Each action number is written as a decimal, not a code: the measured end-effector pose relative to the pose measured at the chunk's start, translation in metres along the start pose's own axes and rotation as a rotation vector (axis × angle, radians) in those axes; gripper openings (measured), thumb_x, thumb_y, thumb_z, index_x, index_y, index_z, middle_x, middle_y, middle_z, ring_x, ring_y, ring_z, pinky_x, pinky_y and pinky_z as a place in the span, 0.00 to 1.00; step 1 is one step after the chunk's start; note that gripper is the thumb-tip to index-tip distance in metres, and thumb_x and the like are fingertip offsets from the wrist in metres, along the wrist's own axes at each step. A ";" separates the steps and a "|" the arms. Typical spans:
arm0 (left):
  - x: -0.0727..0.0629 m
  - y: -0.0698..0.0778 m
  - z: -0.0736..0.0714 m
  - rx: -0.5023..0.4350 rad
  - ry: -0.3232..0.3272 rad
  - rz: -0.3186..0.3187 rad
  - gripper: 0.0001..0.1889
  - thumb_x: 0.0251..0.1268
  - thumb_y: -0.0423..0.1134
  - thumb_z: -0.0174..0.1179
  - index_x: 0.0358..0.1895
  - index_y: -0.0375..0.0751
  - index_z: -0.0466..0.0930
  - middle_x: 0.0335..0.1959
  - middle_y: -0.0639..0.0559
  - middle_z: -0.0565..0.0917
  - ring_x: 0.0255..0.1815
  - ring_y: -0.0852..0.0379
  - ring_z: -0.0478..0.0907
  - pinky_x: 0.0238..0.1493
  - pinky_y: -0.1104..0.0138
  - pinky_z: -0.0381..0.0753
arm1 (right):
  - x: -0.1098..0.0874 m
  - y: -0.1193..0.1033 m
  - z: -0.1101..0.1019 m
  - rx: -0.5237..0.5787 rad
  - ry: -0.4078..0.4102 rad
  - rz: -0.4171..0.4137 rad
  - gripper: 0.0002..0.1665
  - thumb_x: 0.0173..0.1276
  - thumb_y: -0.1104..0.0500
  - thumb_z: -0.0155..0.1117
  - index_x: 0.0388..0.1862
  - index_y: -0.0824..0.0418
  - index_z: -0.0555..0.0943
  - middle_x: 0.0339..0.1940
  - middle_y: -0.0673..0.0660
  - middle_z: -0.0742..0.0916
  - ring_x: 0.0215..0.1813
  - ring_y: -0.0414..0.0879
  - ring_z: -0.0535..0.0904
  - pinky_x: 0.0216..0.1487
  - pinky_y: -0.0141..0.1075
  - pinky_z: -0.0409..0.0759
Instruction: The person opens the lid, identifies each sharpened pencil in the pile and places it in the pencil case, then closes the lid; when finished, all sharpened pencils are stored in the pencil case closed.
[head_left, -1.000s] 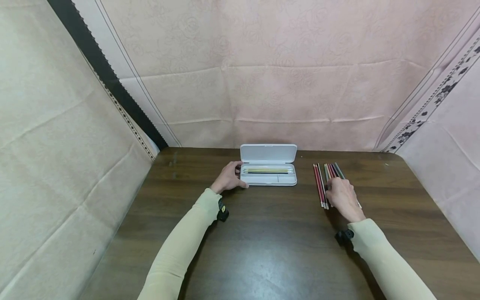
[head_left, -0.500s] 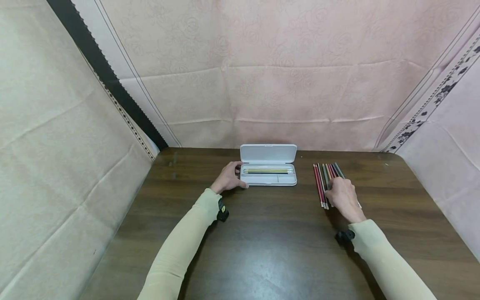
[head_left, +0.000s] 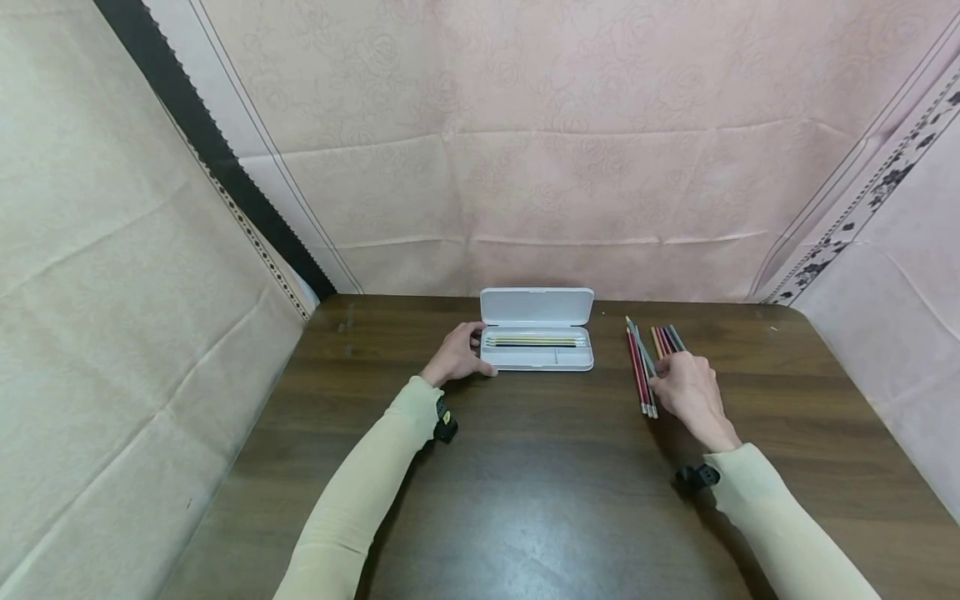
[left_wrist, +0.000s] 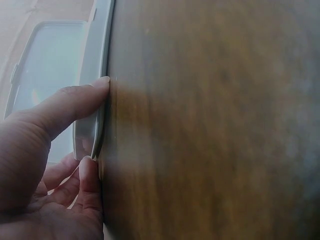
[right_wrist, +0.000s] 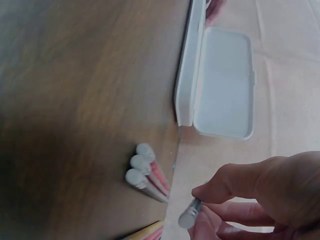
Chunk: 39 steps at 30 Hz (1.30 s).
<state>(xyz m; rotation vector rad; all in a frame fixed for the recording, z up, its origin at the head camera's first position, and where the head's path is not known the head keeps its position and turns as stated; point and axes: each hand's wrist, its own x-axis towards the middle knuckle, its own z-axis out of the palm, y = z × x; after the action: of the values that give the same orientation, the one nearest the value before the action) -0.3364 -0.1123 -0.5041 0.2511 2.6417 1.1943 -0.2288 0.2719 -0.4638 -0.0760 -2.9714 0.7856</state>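
A white pencil case (head_left: 536,360) lies with its lid raised at the back of the table, and several pencils (head_left: 534,341) rest in its long slot. My left hand (head_left: 455,354) grips its left end, thumb along the front edge and fingers round the corner, as the left wrist view shows close up. My right hand (head_left: 690,393) pinches a grey-green pencil (right_wrist: 190,216) between thumb and fingers near its blunt end. That pencil slants over a group of red and grey pencils (head_left: 640,379). More coloured pencils (head_left: 662,340) lie partly hidden beyond the right hand.
The raised lid (head_left: 536,307) of the case leans back close to the patterned cloth (head_left: 555,192) behind the table. Cloth also hangs on both sides. The brown wooden table (head_left: 525,483) spreads out in front of the hands.
My right hand has picked the grey-green pencil out of the row, its far end swinging left over the neighbouring pencils. The left hand and the case have stayed put.
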 end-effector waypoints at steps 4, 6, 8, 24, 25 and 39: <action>-0.001 -0.001 0.000 -0.006 -0.001 0.001 0.51 0.56 0.36 0.84 0.83 0.42 0.66 0.74 0.41 0.75 0.72 0.43 0.75 0.77 0.50 0.77 | -0.002 -0.006 -0.001 0.014 0.004 -0.013 0.10 0.71 0.63 0.71 0.43 0.70 0.91 0.37 0.66 0.92 0.31 0.51 0.82 0.27 0.38 0.75; 0.000 -0.002 0.000 -0.013 -0.003 0.001 0.51 0.55 0.36 0.84 0.83 0.41 0.66 0.74 0.41 0.74 0.72 0.43 0.75 0.77 0.50 0.77 | -0.004 -0.010 -0.002 0.013 0.006 -0.019 0.09 0.70 0.62 0.71 0.42 0.69 0.91 0.37 0.65 0.92 0.32 0.51 0.83 0.28 0.38 0.75; 0.000 -0.003 0.000 -0.024 -0.005 0.002 0.51 0.55 0.35 0.84 0.82 0.41 0.66 0.74 0.40 0.75 0.72 0.43 0.75 0.77 0.50 0.78 | -0.005 -0.014 -0.002 0.010 0.004 -0.027 0.09 0.70 0.62 0.72 0.41 0.68 0.91 0.37 0.65 0.93 0.33 0.52 0.84 0.28 0.38 0.75; 0.000 -0.004 0.000 -0.022 0.003 -0.002 0.50 0.55 0.36 0.84 0.82 0.42 0.67 0.74 0.41 0.75 0.72 0.43 0.75 0.77 0.50 0.77 | 0.001 -0.042 0.007 0.046 -0.011 -0.223 0.07 0.65 0.67 0.70 0.40 0.69 0.90 0.31 0.61 0.93 0.30 0.47 0.83 0.31 0.36 0.75; 0.000 -0.003 0.000 -0.019 0.002 -0.003 0.50 0.55 0.36 0.84 0.82 0.42 0.67 0.74 0.41 0.75 0.72 0.43 0.75 0.77 0.50 0.77 | 0.002 -0.044 0.008 0.052 -0.011 -0.236 0.07 0.65 0.67 0.70 0.40 0.68 0.90 0.31 0.61 0.93 0.30 0.47 0.83 0.31 0.36 0.76; 0.000 -0.001 -0.001 -0.006 -0.004 0.002 0.50 0.56 0.36 0.84 0.83 0.41 0.66 0.75 0.41 0.74 0.74 0.43 0.75 0.78 0.50 0.77 | 0.022 -0.059 0.024 0.106 -0.039 -0.340 0.10 0.69 0.70 0.70 0.47 0.72 0.91 0.41 0.67 0.93 0.38 0.53 0.86 0.37 0.37 0.82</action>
<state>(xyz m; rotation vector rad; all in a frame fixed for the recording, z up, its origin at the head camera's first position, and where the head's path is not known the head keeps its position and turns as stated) -0.3365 -0.1130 -0.5042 0.2553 2.6353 1.2006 -0.2543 0.2104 -0.4541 0.4416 -2.8531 0.9001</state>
